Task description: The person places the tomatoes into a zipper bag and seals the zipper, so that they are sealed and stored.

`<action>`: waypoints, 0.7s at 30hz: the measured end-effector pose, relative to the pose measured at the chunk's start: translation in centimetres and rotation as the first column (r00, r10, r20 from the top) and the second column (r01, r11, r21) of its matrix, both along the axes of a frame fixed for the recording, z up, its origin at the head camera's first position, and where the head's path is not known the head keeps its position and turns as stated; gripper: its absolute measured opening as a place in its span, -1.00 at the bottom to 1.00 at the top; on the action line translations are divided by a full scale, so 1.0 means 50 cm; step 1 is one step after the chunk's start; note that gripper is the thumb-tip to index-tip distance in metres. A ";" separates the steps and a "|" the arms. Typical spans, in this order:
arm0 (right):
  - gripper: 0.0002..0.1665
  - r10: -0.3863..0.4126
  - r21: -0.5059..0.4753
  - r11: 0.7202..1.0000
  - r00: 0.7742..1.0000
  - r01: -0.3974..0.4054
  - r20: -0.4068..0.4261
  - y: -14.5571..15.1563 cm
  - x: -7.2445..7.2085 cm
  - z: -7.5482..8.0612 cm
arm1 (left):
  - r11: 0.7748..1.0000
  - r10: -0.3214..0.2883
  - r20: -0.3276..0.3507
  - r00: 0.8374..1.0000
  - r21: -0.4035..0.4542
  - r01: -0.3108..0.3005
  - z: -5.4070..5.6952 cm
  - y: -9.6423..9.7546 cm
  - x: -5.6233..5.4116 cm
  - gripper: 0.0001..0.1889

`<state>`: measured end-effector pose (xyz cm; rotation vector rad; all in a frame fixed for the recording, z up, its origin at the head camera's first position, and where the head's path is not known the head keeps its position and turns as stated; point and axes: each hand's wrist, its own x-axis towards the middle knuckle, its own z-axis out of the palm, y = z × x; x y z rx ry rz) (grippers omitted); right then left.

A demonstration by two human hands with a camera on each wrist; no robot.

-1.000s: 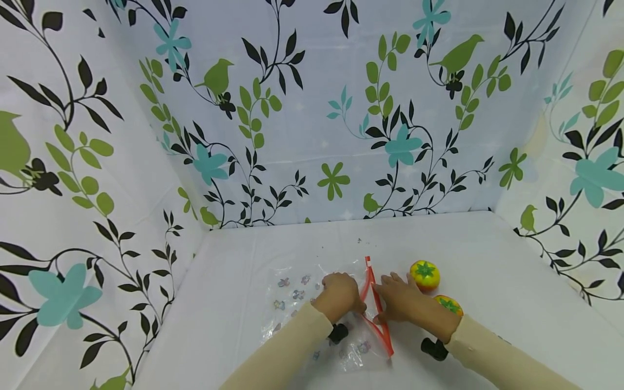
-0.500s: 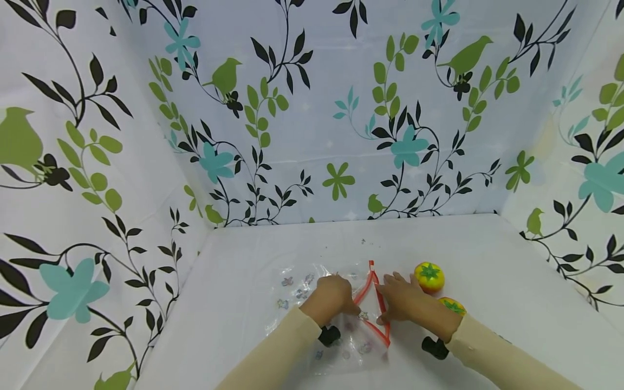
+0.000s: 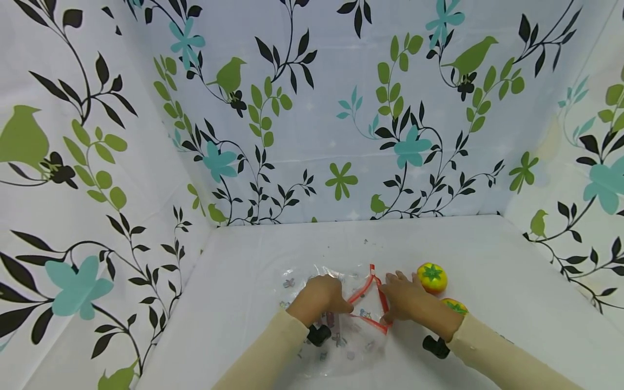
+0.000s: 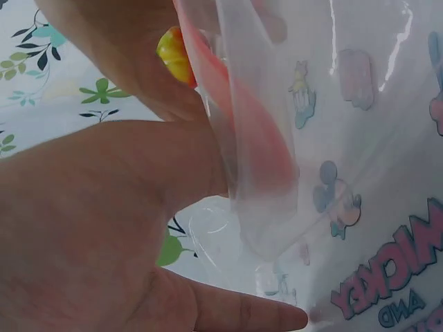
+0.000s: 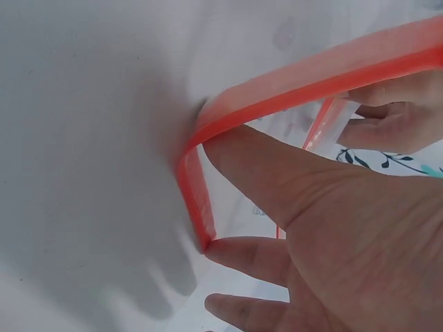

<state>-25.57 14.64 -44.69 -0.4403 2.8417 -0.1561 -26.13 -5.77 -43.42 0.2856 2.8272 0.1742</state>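
Observation:
A clear plastic zip bag point(image 3: 336, 352) with printed cartoon figures lies on the white table, its red-edged mouth point(image 5: 311, 90) spread apart toward the right. At the mouth's left side, my left hand point(image 3: 319, 298) grips the bag wall, the thumb by the red strip in the left wrist view. My right hand point(image 3: 409, 298) is at the opposite side. Its thumb point(image 5: 256, 166) and a straight finger point(image 5: 249, 257) press against the red strip from within the opening, spread apart. Just beyond the right hand sits a yellow-red toy fruit point(image 3: 431, 278) with a green leafy top.
A second similar toy fruit point(image 3: 455, 306) is partly hidden behind the right wrist. Leaf-and-bird patterned cloth point(image 3: 341, 108) stands around the table point(image 3: 253, 254) at the back and both sides. A small black camera point(image 3: 319, 335) sits on each wrist.
My left hand has moved left with its side of the bag, so the red-edged mouth is wider. The right hand stays nearly in place. The head view has shifted slightly.

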 end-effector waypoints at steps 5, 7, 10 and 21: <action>-0.08 0.006 -0.003 1.000 1.000 -0.006 -0.006 0.002 -0.002 -0.002 | 0.997 0.056 0.055 0.997 0.053 -0.059 0.003 -0.007 -0.005 -0.40; -0.09 0.005 -0.005 1.000 1.000 -0.005 -0.006 0.002 -0.001 -0.002 | 0.996 0.063 0.069 0.996 0.058 -0.067 0.004 -0.009 -0.008 -0.38; -0.12 0.006 0.006 1.000 1.000 -0.006 -0.015 0.002 0.001 0.000 | 0.995 0.065 0.082 0.994 0.070 -0.071 0.006 -0.014 -0.010 -0.38; -0.26 0.029 -0.070 0.997 0.999 -0.031 -0.035 0.011 0.006 0.021 | 0.994 0.054 0.094 0.994 0.086 -0.062 0.001 -0.032 -0.020 -0.32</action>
